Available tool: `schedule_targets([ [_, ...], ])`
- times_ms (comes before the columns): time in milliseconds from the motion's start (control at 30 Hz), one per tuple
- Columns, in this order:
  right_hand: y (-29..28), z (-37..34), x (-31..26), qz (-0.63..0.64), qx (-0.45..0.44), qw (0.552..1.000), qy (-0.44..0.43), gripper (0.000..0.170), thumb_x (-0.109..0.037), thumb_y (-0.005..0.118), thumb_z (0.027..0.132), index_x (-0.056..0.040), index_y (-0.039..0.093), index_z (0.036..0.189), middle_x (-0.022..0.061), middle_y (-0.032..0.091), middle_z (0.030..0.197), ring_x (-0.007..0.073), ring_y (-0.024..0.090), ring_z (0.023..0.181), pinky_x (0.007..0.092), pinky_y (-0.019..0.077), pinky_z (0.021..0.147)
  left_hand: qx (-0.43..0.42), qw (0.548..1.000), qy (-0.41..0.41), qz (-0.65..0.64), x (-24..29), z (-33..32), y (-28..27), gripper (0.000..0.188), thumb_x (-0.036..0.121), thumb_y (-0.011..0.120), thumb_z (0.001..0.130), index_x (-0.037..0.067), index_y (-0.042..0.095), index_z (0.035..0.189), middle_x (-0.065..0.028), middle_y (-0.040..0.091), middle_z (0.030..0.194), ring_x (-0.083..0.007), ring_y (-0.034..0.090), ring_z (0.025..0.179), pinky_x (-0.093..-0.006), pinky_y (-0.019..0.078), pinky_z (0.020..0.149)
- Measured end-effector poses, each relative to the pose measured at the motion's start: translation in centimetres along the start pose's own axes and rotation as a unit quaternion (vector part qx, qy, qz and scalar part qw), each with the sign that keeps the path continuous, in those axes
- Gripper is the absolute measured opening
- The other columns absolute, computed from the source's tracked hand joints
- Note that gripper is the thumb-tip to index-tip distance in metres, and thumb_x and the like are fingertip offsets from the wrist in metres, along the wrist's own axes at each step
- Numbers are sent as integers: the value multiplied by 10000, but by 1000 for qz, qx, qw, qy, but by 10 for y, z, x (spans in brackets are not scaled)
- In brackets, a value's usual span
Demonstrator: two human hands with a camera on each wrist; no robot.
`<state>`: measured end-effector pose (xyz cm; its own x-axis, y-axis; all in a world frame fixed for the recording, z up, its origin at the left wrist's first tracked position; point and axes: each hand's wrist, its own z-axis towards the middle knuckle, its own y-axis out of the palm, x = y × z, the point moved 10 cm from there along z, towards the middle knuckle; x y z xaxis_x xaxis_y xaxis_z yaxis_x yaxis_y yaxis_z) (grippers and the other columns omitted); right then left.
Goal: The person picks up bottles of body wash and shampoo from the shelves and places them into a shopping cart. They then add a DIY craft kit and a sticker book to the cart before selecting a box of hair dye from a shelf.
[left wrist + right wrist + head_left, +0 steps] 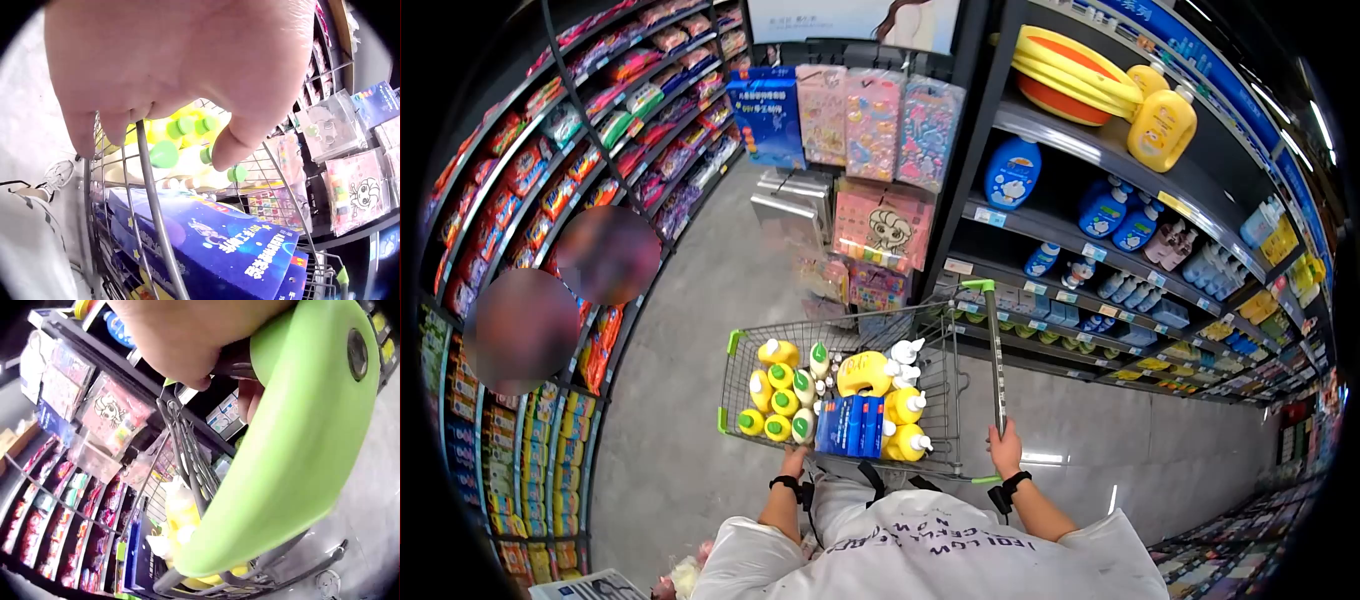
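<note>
A wire shopping cart (740, 385) stands in front of the person, loaded with yellow bottles (778, 352), cream bottles with green caps (803, 388) and blue boxes (852, 425). My left hand (181, 56) grips the cart's near side rail, its thumb on the inner side and its fingers over the outside. Just below it in the left wrist view lie the blue boxes and green caps. My right hand (1005, 447) holds the cart's handlebar (998, 360) near its green end piece (294, 444); in the right wrist view that piece hides part of the fingers.
Shelves of blue and yellow bottles (1012, 172) rise at the right. Hanging craft packs (884, 225) are on a rack ahead, close to the cart's far side. Curved shelves of colourful packages (635, 70) line the left. Grey floor (690, 260) runs between them.
</note>
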<state>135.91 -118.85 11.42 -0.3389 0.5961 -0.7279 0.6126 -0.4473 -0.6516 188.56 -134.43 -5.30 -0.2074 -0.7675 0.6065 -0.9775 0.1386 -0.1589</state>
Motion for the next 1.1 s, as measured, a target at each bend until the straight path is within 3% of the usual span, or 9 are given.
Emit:
schedule_targets([
  [100,1,-3,0,-5,-10,1000,-10,330,-273,553,911,-53,478,1144,85,620,648,207,615,523,343,483,483,-24,1000,17,11,-22,27,-1,1047,392,621,694,135,4,1500,-121,287,1473,-302,322,1299,-495,328,981],
  [167,6,-12,6,3,-26,1000,-12,322,-265,547,916,-46,472,1139,84,615,646,197,611,523,333,483,476,23,998,55,6,-10,18,-8,965,345,631,742,-19,110,1469,-237,384,1390,-309,431,1228,-359,384,969],
  [400,11,-9,3,40,-27,999,4,259,-236,538,925,-28,468,1061,112,604,639,197,588,484,334,483,451,-30,999,15,7,10,2,-7,867,463,653,678,82,329,1387,-171,430,1365,-332,412,1219,-449,385,921],
  [567,8,-22,2,41,10,999,-22,267,-251,560,918,-35,465,1041,107,588,614,195,560,443,338,451,408,-25,997,71,25,-20,71,-17,532,457,621,691,45,621,1026,-123,600,912,-209,534,660,-342,404,528],
  [633,10,-31,5,39,9,999,-10,276,-246,559,919,-33,454,1059,100,571,595,191,548,427,337,439,383,29,999,41,-6,20,14,-23,510,446,613,687,9,645,948,-166,608,972,-245,565,780,-358,446,634],
  [733,19,-40,16,74,10,997,4,268,-224,544,926,-28,438,1074,99,558,583,195,553,425,333,443,370,32,996,84,6,15,40,-29,753,432,606,689,-68,497,1242,-241,557,1202,-318,510,1103,-344,378,945],
  [767,20,-40,21,69,13,997,6,263,-217,539,928,-27,435,1077,100,556,582,197,557,427,334,446,369,17,997,73,32,-12,82,-30,580,448,602,728,111,535,1195,-54,569,1107,-201,513,944,-347,420,764],
  [967,20,-33,34,31,58,998,12,245,-224,524,929,-37,473,1079,106,565,584,220,575,441,348,450,386,-92,991,63,67,44,27,-22,549,440,609,727,94,559,1150,-47,581,1056,-182,516,879,-331,416,708],
  [1100,16,-29,39,-77,72,994,21,225,-260,520,933,-44,457,926,91,540,582,177,554,444,332,419,385,-133,989,-30,55,34,25,-30,629,409,605,773,95,482,1305,-110,486,1292,-233,483,1111,-421,440,842],
])
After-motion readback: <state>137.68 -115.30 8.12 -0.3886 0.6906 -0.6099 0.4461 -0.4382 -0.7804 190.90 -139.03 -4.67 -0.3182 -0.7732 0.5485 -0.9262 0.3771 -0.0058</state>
